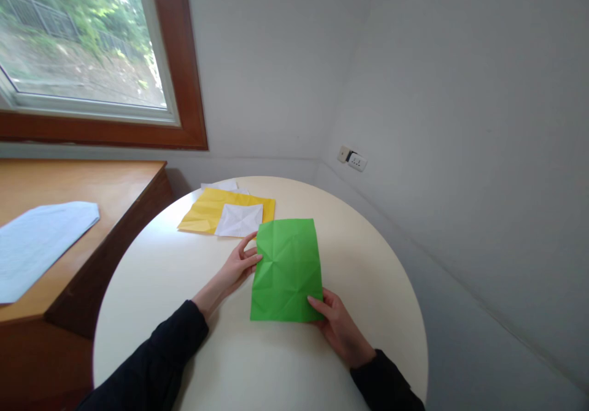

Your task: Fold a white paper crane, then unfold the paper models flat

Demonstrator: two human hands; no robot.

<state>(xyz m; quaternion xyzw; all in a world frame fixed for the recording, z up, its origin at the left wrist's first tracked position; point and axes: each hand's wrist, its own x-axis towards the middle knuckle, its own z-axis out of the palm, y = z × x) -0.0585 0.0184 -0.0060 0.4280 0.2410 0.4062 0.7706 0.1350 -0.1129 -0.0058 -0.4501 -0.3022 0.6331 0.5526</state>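
A sheet of green paper [288,270], marked with crossing fold creases, is held up above the table between both hands. My left hand [242,261] pinches its left edge, thumb on the near face and fingers partly hidden behind. At the lower right corner my right hand [334,322] grips the sheet, its thumb lying on the front and its other fingers behind. Beyond the green sheet lies a creased yellow paper [200,210], with a smaller creased white paper [242,219] on top of it.
The round white table [147,288] stands near the wall corner. More white paper [223,185] pokes out behind the yellow sheet. A wooden desk [124,184] at left bears a pale folded sheet [46,239]. Wall sockets [357,162] sit past the table; a window [83,43] is upper left.
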